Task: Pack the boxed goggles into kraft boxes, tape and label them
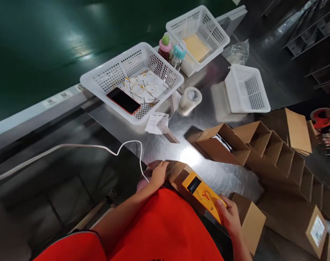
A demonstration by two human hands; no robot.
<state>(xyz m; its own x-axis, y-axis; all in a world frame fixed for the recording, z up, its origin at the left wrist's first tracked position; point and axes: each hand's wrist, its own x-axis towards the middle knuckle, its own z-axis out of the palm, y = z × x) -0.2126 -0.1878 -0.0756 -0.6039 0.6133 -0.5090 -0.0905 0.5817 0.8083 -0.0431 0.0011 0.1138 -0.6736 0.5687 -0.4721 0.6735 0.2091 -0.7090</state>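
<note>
In the head view, the red shirt (165,228) is nearest, just below a yellow case (203,194) slanting in front of a small carton (178,172). The right grip (230,215) is clamped on the case's lower right end; the left grip (158,174) is at the carton's left end, though I cannot tell whether its fingers close on it. The case looks light, stiff and rather smooth, best taken by its long sides, off the dark panel. Bare desk (221,174) lies beyond; cartons (273,152) crowd the right, and a white cable (99,145) trails near the left edge.
</note>
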